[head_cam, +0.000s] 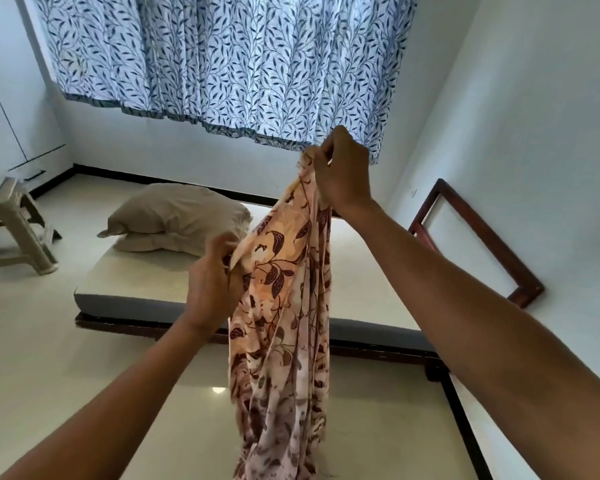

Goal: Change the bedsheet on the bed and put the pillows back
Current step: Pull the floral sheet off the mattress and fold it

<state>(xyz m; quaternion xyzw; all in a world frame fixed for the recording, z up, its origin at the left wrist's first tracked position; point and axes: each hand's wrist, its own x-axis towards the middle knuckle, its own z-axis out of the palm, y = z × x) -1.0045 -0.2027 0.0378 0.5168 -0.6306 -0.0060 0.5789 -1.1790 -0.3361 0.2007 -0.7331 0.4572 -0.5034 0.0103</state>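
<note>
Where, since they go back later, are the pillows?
Head view, left of centre: the pillows lie stacked on the bare mattress, near the plastic chair.

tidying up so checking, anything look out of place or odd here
An empty wooden frame leans against the right wall at floor level, not hung. Two pillows sit stacked on the bare mattress.

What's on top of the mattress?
Two beige pillows, stacked at the far left corner; the mattress is otherwise bare where visible. The floral sheet held up in front hides a strip of it.
</note>
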